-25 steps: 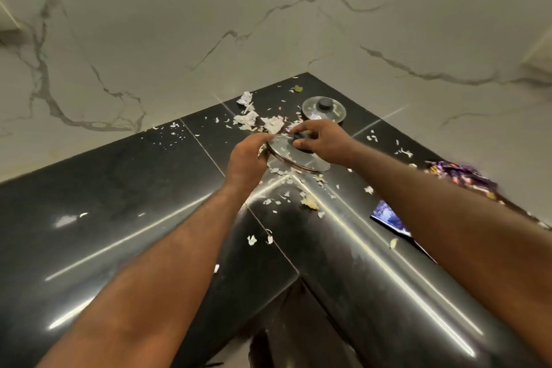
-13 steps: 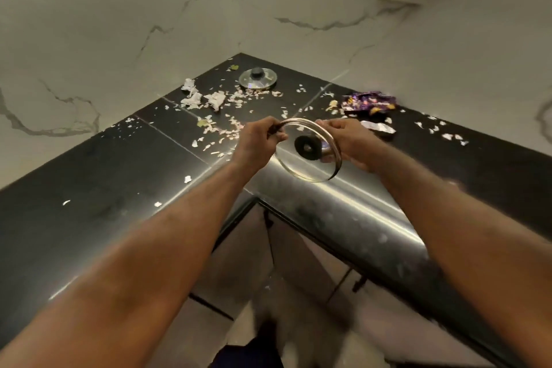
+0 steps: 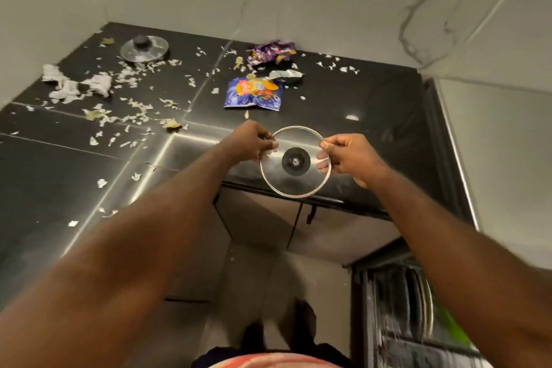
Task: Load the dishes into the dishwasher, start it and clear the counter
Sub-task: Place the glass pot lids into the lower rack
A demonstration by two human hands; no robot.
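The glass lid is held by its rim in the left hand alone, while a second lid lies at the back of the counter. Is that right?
Not quite: the head view shows both hands on it. The left hand pinches the rim of the glass lid on one side, the right hand on the other. The second lid does lie at the back of the counter.

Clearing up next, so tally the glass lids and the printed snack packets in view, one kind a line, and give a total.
Glass lids: 2 (held lid, back lid)
Snack packets: 2 (blue packet, purple packet)
Total: 4
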